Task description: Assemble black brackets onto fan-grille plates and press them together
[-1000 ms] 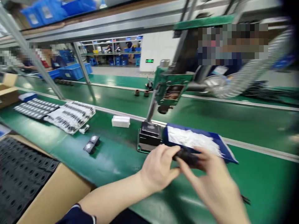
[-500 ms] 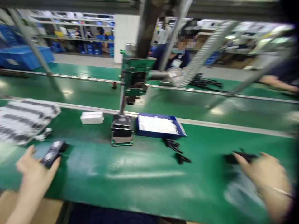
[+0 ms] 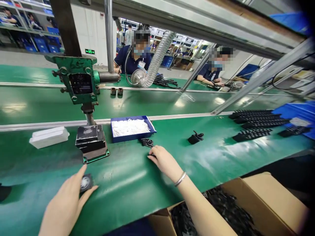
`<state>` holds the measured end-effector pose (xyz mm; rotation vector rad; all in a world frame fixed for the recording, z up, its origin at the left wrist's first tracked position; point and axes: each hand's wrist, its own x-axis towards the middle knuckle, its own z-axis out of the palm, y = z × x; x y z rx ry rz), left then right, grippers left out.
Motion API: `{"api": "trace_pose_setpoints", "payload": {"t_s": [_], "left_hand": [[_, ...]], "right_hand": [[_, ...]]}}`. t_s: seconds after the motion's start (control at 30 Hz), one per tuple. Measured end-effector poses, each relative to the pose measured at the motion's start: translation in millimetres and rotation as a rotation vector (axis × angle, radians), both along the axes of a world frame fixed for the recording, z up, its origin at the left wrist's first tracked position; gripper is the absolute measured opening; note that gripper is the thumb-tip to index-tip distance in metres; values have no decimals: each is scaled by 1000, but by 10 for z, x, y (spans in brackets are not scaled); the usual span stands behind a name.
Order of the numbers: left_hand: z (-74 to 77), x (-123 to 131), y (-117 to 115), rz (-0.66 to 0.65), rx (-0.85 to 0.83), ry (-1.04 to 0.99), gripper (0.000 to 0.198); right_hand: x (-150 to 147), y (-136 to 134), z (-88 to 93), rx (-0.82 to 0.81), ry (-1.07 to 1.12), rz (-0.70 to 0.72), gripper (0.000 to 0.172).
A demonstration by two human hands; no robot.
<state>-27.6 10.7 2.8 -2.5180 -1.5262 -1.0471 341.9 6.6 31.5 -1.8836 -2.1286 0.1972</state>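
My left hand [image 3: 65, 200] is closed round a black part with a pale round face [image 3: 86, 183], held at the mat in front of the press base [image 3: 91, 141]. Thumb and forefinger lie on either side of it. My right hand [image 3: 164, 162] pinches a small black piece [image 3: 150, 155], mostly covered by the fingertips. Just beyond those fingers lie more small black pieces [image 3: 147, 142], by a blue tray [image 3: 131, 139] of white strips. A black part with a raised prong [image 3: 195, 137] stands alone to the right.
A green hand press [image 3: 82, 78] rises above its base. White boxes [image 3: 49, 137] lie left of it. Rows of black parts [image 3: 258, 121] and a blue bin [image 3: 295, 113] are at right. An open carton [image 3: 268, 196] of black pieces sits below the edge. Two people [image 3: 134, 60] work opposite.
The view has swung right. My left hand has brought its black part up to the press base. My right hand has left the black part at right and reached the small pieces by the tray.
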Motion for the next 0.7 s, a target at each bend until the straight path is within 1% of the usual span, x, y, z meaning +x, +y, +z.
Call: {"api": "trace_pose_setpoints", "payload": {"t_s": [0.07,0.13,0.2,0.23,0.3,0.33,0.4,0.47,0.57,0.7], "left_hand": [[37,227,93,-100,6,113,61],[56,382,166,-202,-46,139,60],[42,463,203,-274,-131,101,60],[24,482,208,-298,-173,70,60],[-24,488,196,-318,-253,-18,60],[-49,483,185,-317,-292,-65,61],[-93,468,162,-318,-363,-150,64],[-121,458,153,-333,-415,-210,65],[-140,455,161,-354,-446,-257,65],[-156,456,169,-343,-439,-264,65]], "right_hand": [[-92,2,40,-51,14,130,7],[-208,47,71,-103,24,288,11],[-352,122,75,-134,8,441,15],[-428,163,69,-139,-4,505,14],[-566,236,55,-133,-38,600,5],[-621,266,53,-127,-55,624,9],[-699,316,65,-126,-93,635,24],[-743,356,90,-141,-148,627,29],[-803,395,110,-173,-226,603,25],[-931,352,72,-169,-319,501,18]]}}
